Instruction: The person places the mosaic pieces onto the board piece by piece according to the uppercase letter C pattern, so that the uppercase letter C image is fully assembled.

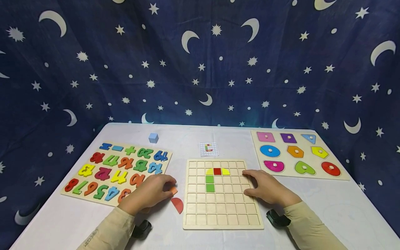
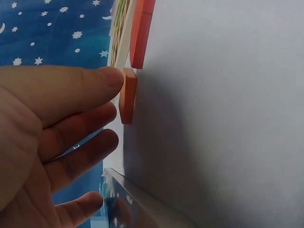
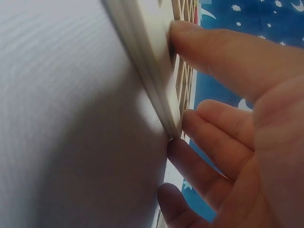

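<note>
My left hand is beside a small orange block, left of the wooden grid board. In the left wrist view the thumb tip overlaps the block's upper end, and the other fingers are spread loosely apart. A red half-circle piece lies flat by the board's left edge. My right hand rests at the board's right edge, thumb and fingertips on its rim. On the grid sit a red square between two yellow curved pieces, and two green squares below the left yellow one.
A number puzzle board stands left, partly behind the left hand. The shape puzzle board with knobbed pieces is at the back right. Behind the grid lie a small pattern card and, further left, a blue cube.
</note>
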Demonstrator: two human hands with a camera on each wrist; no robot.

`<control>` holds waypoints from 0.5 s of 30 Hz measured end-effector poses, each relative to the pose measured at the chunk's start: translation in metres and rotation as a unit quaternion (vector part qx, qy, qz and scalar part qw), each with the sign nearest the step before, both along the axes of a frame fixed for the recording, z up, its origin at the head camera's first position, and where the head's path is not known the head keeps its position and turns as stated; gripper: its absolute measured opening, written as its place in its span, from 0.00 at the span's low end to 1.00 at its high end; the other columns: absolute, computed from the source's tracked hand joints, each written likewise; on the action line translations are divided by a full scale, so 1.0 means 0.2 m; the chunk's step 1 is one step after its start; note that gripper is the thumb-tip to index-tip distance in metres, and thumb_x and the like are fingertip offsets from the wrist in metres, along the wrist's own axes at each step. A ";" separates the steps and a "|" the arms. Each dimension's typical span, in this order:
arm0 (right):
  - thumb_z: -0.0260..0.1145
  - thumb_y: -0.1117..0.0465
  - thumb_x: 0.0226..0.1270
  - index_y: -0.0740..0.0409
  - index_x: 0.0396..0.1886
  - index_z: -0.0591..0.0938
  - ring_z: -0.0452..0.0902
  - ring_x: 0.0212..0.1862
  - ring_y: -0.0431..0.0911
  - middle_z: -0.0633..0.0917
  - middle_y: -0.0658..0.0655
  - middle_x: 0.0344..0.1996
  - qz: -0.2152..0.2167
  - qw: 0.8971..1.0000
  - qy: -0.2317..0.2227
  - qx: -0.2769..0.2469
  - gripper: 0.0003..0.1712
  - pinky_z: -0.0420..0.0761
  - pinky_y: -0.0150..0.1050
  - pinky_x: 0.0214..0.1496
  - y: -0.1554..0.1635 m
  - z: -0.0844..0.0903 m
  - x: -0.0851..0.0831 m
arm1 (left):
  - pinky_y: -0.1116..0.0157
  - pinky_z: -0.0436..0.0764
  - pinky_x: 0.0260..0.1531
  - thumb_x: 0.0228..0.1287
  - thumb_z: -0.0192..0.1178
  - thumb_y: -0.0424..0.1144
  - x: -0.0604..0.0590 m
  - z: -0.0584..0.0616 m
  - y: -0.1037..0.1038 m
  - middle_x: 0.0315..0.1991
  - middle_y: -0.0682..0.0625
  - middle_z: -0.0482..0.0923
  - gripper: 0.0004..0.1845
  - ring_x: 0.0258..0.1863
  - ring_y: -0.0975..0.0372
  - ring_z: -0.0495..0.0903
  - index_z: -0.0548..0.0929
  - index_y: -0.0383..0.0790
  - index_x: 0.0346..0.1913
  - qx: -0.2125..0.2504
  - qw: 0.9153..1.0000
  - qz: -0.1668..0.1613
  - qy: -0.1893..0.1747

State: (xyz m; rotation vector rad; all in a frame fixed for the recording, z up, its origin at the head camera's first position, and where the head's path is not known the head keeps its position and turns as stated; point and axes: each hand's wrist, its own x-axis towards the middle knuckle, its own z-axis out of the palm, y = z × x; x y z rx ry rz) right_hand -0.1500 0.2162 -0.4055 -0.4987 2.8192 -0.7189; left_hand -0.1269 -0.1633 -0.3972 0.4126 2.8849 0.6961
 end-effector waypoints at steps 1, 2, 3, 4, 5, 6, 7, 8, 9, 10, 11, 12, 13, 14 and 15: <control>0.77 0.54 0.57 0.62 0.67 0.75 0.69 0.65 0.62 0.76 0.64 0.63 -0.001 1.000 -0.001 0.000 0.40 0.67 0.61 0.66 0.00 0.00 0.00 | 0.54 0.76 0.56 0.54 0.75 0.35 0.00 0.00 0.00 0.41 0.53 0.83 0.15 0.44 0.58 0.79 0.87 0.42 0.46 -0.001 1.000 0.000 -0.002; 0.77 0.54 0.57 0.62 0.68 0.75 0.69 0.65 0.62 0.76 0.64 0.63 -0.001 1.000 -0.002 0.000 0.40 0.66 0.61 0.66 0.00 0.00 0.00 | 0.53 0.76 0.56 0.54 0.75 0.35 0.00 0.00 0.00 0.41 0.53 0.83 0.15 0.43 0.58 0.78 0.87 0.42 0.46 -0.002 1.000 -0.001 -0.003; 0.77 0.54 0.57 0.62 0.68 0.75 0.69 0.65 0.62 0.76 0.64 0.63 -0.001 1.000 -0.002 0.000 0.40 0.66 0.61 0.66 0.00 0.00 0.00 | 0.53 0.76 0.56 0.54 0.75 0.36 0.00 0.00 0.00 0.41 0.54 0.83 0.15 0.43 0.58 0.78 0.87 0.42 0.45 -0.003 1.000 -0.003 -0.002; 0.77 0.54 0.57 0.62 0.68 0.75 0.69 0.65 0.62 0.76 0.64 0.63 -0.001 1.000 -0.003 -0.001 0.40 0.66 0.61 0.66 0.00 0.00 0.00 | 0.53 0.77 0.55 0.54 0.76 0.36 0.01 0.01 0.01 0.40 0.54 0.82 0.15 0.42 0.58 0.78 0.87 0.42 0.45 -0.003 1.000 -0.005 -0.001; 0.77 0.54 0.57 0.62 0.67 0.75 0.69 0.65 0.62 0.76 0.64 0.63 -0.001 1.000 -0.004 -0.001 0.39 0.66 0.61 0.66 0.00 0.01 0.00 | 0.53 0.77 0.55 0.54 0.76 0.36 0.01 0.01 0.01 0.40 0.54 0.82 0.15 0.42 0.59 0.77 0.87 0.42 0.45 -0.003 1.000 -0.008 0.001; 0.77 0.54 0.57 0.62 0.67 0.75 0.69 0.65 0.62 0.76 0.65 0.63 -0.002 1.000 -0.004 -0.001 0.39 0.66 0.61 0.66 0.00 0.01 0.00 | 0.53 0.77 0.55 0.54 0.76 0.36 0.01 0.01 0.01 0.40 0.54 0.82 0.15 0.42 0.59 0.77 0.87 0.42 0.45 -0.003 1.000 -0.011 0.002; 0.77 0.54 0.57 0.62 0.67 0.75 0.69 0.65 0.62 0.76 0.65 0.63 -0.002 1.000 -0.004 -0.002 0.39 0.67 0.61 0.66 0.00 0.01 0.00 | 0.53 0.77 0.55 0.54 0.76 0.36 0.01 0.01 0.01 0.40 0.54 0.82 0.15 0.42 0.59 0.77 0.87 0.42 0.45 -0.003 1.000 -0.012 0.003; 0.77 0.54 0.57 0.62 0.67 0.75 0.69 0.65 0.62 0.76 0.65 0.63 -0.001 1.000 -0.003 -0.002 0.39 0.67 0.61 0.66 0.00 0.01 0.00 | 0.54 0.77 0.55 0.54 0.76 0.36 0.01 0.01 0.01 0.40 0.54 0.82 0.15 0.41 0.59 0.77 0.87 0.42 0.45 -0.003 1.000 -0.014 0.003; 0.76 0.54 0.57 0.62 0.67 0.75 0.69 0.65 0.62 0.76 0.65 0.63 -0.001 1.000 -0.003 -0.002 0.39 0.67 0.61 0.66 0.00 0.01 0.00 | 0.54 0.77 0.54 0.53 0.76 0.36 0.01 0.01 0.00 0.39 0.54 0.82 0.15 0.41 0.59 0.77 0.87 0.42 0.45 -0.001 1.000 -0.017 0.002; 0.76 0.54 0.57 0.62 0.67 0.75 0.69 0.65 0.62 0.76 0.65 0.63 -0.001 1.000 -0.003 -0.002 0.39 0.67 0.61 0.66 0.00 0.01 0.00 | 0.54 0.77 0.54 0.53 0.76 0.36 0.01 0.01 0.00 0.39 0.55 0.82 0.16 0.41 0.60 0.77 0.87 0.42 0.45 0.000 1.000 -0.021 0.001; 0.76 0.54 0.57 0.62 0.67 0.75 0.69 0.65 0.62 0.76 0.65 0.63 -0.001 1.000 -0.002 -0.002 0.39 0.67 0.61 0.66 0.00 0.01 0.00 | 0.54 0.77 0.53 0.53 0.76 0.35 0.02 0.01 0.00 0.39 0.55 0.82 0.16 0.40 0.60 0.76 0.87 0.42 0.46 0.001 1.000 -0.025 -0.001; 0.76 0.54 0.57 0.62 0.67 0.75 0.69 0.65 0.62 0.76 0.65 0.63 -0.001 1.000 -0.002 -0.002 0.39 0.67 0.61 0.66 0.00 0.01 0.00 | 0.55 0.78 0.51 0.52 0.77 0.35 0.02 0.01 0.00 0.39 0.55 0.82 0.17 0.39 0.60 0.76 0.87 0.42 0.46 0.002 1.000 -0.030 -0.003; 0.76 0.54 0.57 0.62 0.67 0.75 0.69 0.64 0.62 0.76 0.65 0.63 -0.001 1.000 -0.003 -0.002 0.39 0.67 0.61 0.66 0.00 0.01 0.00 | 0.55 0.78 0.51 0.51 0.77 0.35 0.02 0.01 0.00 0.39 0.55 0.82 0.17 0.39 0.61 0.76 0.87 0.42 0.46 0.004 0.999 -0.036 -0.002; 0.76 0.54 0.57 0.62 0.67 0.75 0.69 0.64 0.62 0.76 0.65 0.63 -0.002 1.000 -0.003 -0.002 0.39 0.67 0.60 0.66 0.00 0.01 0.00 | 0.55 0.78 0.50 0.51 0.77 0.35 0.02 0.01 0.00 0.39 0.56 0.82 0.17 0.39 0.61 0.75 0.87 0.41 0.46 0.005 0.999 -0.043 -0.001; 0.77 0.54 0.57 0.62 0.67 0.75 0.69 0.64 0.62 0.76 0.65 0.63 -0.002 1.000 -0.004 -0.002 0.39 0.67 0.60 0.66 0.00 0.01 0.00 | 0.55 0.77 0.49 0.50 0.77 0.35 0.02 0.01 0.00 0.38 0.56 0.82 0.18 0.38 0.61 0.75 0.87 0.41 0.46 0.007 0.999 -0.050 0.000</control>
